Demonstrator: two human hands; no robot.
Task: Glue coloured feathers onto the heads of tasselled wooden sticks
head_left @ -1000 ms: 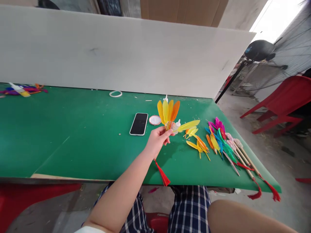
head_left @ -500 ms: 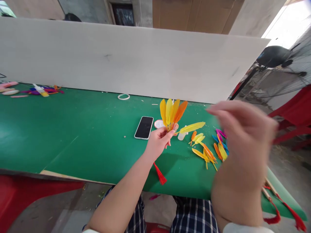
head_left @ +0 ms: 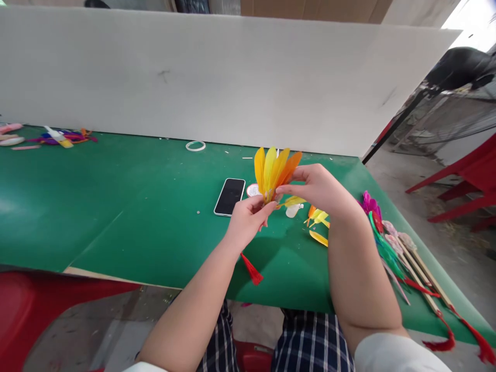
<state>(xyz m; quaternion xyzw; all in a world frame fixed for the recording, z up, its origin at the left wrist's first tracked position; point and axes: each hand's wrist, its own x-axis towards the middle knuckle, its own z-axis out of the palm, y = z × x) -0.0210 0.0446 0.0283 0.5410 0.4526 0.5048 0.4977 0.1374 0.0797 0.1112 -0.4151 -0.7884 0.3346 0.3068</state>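
Note:
My left hand [head_left: 248, 221] pinches the base of a feather fan [head_left: 272, 168], made of several upright yellow and orange feathers. At the fan's right side, my right hand [head_left: 323, 190] has its thumb and fingers around the lower part of the orange feather [head_left: 290, 168]. Another yellow feather [head_left: 295, 201] sticks out sideways from the base, partly behind the right hand. Below the left hand hangs a red tassel [head_left: 252, 270]; what joins it to the fan is hidden.
Behind the hands lie a phone [head_left: 229, 197], a round label [head_left: 253, 190] and a small bottle [head_left: 293, 210]. Loose feathers [head_left: 318, 217] lie right, partly hidden by my forearm. Tasselled sticks [head_left: 422, 268] lie along the right edge. A white panel [head_left: 217, 77] stands along the back.
My right hand has come left from the table's right side to the fan and closed on the orange feather. The left hand still holds the base. The view has tilted down slightly.

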